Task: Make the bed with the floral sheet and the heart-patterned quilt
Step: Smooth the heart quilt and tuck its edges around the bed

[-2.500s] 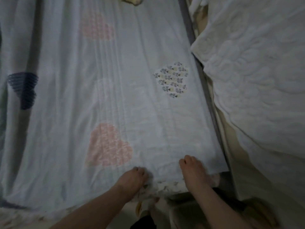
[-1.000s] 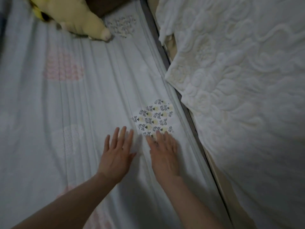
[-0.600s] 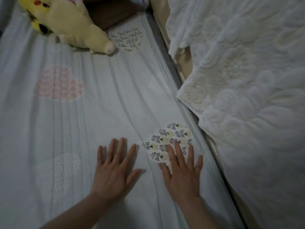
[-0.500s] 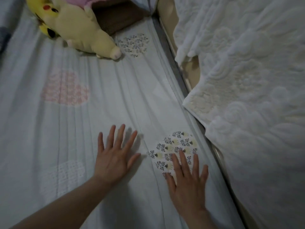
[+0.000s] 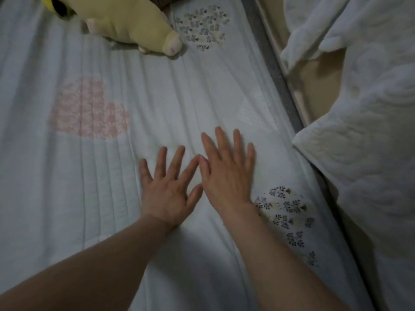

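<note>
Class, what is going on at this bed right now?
A person is making the bed. The left hand and right hand lie flat, fingers spread, side by side on the heart-patterned quilt, apparently smoothing it. A yellow plush toy lies at the far end; a white textured blanket sits to the right.

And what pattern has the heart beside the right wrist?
The heart has small dark sprigs on cream; head view.

I am working bare-handed: my left hand point(image 5: 167, 194) and my right hand point(image 5: 226, 176) are showing uncovered against the heart-patterned quilt point(image 5: 89, 198). My left forearm point(image 5: 89, 270) and right forearm point(image 5: 269, 261) are running bare from the wrists toward the quilt's near edge, where they are leaving view. My right fingers point(image 5: 221, 142) are looking blurred, so I am not making out my nails.
</note>
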